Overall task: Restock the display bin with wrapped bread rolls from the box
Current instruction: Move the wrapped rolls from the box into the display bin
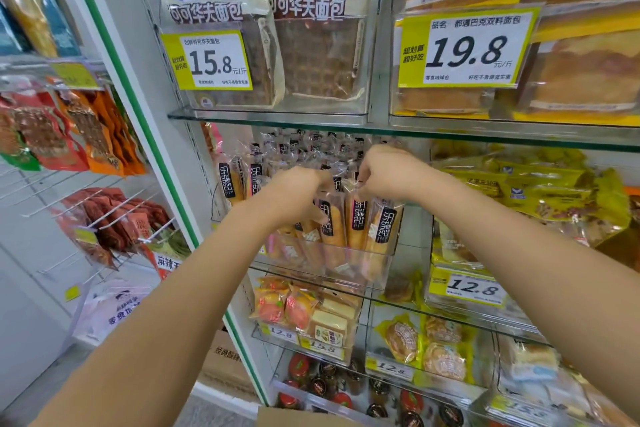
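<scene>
Over bin, hands on rolls

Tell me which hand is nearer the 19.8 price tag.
Right. The right hand sits below the 19.8 price tag, slightly leftward; the left hand is farther left and lower.

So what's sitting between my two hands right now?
Head view: the crimped tops of wrapped bread rolls standing in the display bin, between left hand and right hand, both pinching the wrappers.
</scene>
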Demonstrator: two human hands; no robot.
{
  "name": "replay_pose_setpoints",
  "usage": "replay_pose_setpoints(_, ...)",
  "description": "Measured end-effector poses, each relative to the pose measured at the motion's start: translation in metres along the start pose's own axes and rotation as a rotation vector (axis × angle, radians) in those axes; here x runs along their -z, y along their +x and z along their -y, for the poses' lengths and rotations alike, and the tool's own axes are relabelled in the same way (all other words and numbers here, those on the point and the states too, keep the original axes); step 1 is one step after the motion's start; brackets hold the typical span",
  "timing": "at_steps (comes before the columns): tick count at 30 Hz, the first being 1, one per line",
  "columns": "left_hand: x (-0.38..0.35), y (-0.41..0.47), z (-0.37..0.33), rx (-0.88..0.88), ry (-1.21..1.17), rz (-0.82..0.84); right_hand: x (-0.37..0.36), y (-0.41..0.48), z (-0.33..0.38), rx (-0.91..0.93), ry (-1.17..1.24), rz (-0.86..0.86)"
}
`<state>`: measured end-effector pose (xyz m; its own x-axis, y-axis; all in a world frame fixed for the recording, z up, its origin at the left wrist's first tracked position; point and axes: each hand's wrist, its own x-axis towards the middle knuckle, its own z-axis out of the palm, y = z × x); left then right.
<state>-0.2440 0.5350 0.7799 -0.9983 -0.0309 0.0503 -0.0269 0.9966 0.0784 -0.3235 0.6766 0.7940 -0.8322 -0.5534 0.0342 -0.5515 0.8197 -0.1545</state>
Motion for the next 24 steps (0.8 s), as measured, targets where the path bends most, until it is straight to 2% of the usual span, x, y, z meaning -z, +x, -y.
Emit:
replay_pose_setpoints(6,-0.004,0.001,-0.011,-0.119,-0.142,-0.021,0.000,0.014,0.005,-0.097,-0.024,-0.029)
replay_pose_setpoints(11,0.001,0.013,-0.013,-0.027,-0.271,0.091,-0.002,0.022,-0.001,-0.147,0.028,-0.060)
replay_pose_setpoints(15,0.015,0.020,-0.001,0.076,-0.517,0.177,0.000,0.027,-0.003,-0.157,0.034,-0.042)
replay_pose_setpoints(19,0.019,0.021,0.007,0.109,-0.642,0.186,0.003,0.027,-0.006,-0.132,0.021,-0.004)
replay_pose_setpoints(21,0.016,0.021,0.001,0.088,-0.631,0.196,0.004,0.026,-0.005,-0.130,0.005,-0.005)
replay_pose_setpoints(24,0.008,0.024,-0.015,0.028,-0.432,0.249,0.004,0.025,-0.001,-0.141,-0.012,-0.009)
